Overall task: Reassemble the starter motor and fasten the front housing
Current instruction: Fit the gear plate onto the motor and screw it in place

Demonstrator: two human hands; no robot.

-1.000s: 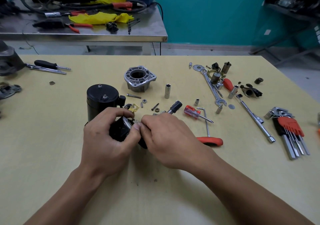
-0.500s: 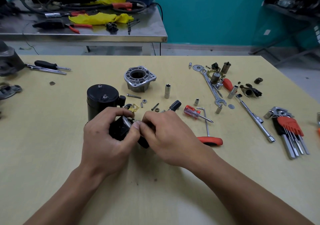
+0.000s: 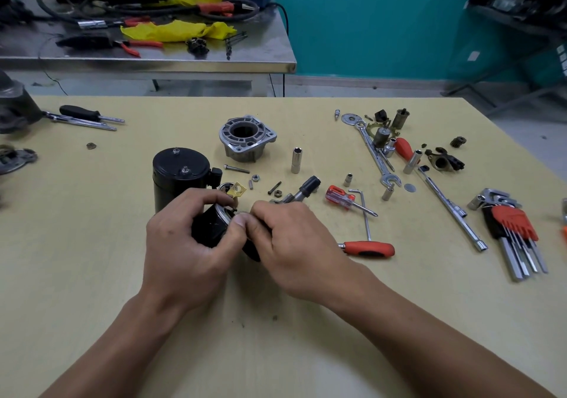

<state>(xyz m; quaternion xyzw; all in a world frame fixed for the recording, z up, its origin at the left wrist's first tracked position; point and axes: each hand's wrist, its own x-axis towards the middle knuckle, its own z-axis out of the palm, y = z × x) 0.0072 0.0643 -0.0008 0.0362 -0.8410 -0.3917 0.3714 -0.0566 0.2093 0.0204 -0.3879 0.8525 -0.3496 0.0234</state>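
Note:
My left hand (image 3: 184, 238) grips a black cylindrical starter part (image 3: 208, 227) with a metal rim and a brass terminal tab (image 3: 237, 190), held tilted just above the table. My right hand (image 3: 294, 244) pinches at the same part's right end, thumb against my left thumb; what its fingertips hold is hidden. A black motor body (image 3: 181, 173) stands upright just behind my left hand. The silver front housing (image 3: 247, 138) sits apart, farther back at the table's middle.
Loose bolts, nuts and sockets (image 3: 297, 159) lie behind my hands. To the right are a small red screwdriver (image 3: 346, 199), an orange-handled tool (image 3: 368, 248), a spanner (image 3: 376, 152), a long socket wrench (image 3: 451, 210) and a hex key set (image 3: 515, 232). Screwdrivers (image 3: 82, 116) lie far left.
Both hands stay on the black part; my right fingers have shifted slightly at its end. Nothing else on the table moved.

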